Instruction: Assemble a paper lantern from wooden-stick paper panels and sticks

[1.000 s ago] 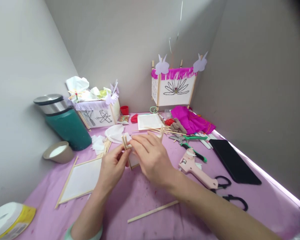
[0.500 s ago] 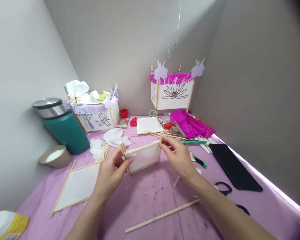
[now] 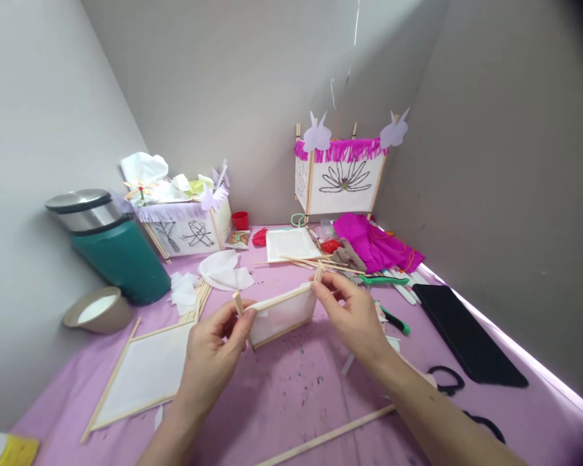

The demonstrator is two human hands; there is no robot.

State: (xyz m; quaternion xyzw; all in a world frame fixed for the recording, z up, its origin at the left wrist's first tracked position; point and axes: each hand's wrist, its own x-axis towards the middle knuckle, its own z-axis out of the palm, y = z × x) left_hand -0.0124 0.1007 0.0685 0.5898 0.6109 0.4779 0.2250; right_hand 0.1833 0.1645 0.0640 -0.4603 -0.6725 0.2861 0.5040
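Between my hands a small wooden stick frame covered with white paper (image 3: 284,315) stands tilted over the pink tablecloth (image 3: 291,395). My left hand (image 3: 216,349) pinches its left upright, thumb on the near side. At the opposite end, my right hand (image 3: 352,317) grips the right upright near its top. A larger paper-covered frame (image 3: 143,372) lies flat beside my left forearm, partly hidden by it. One loose wooden stick (image 3: 330,440) rests on the cloth under my right forearm.
A green tumbler (image 3: 126,259) and a bowl of white stuff (image 3: 100,310) stand at left. Two decorated paper lanterns (image 3: 344,184) are at the back. Green-handled pliers (image 3: 386,280), a black phone-like slab (image 3: 469,333) and black-handled scissors (image 3: 447,378) lie at right.
Both hands keep their hold on the small frame, which is now tipped slightly more so that its top edge leans toward me. The camera view has shifted a little.
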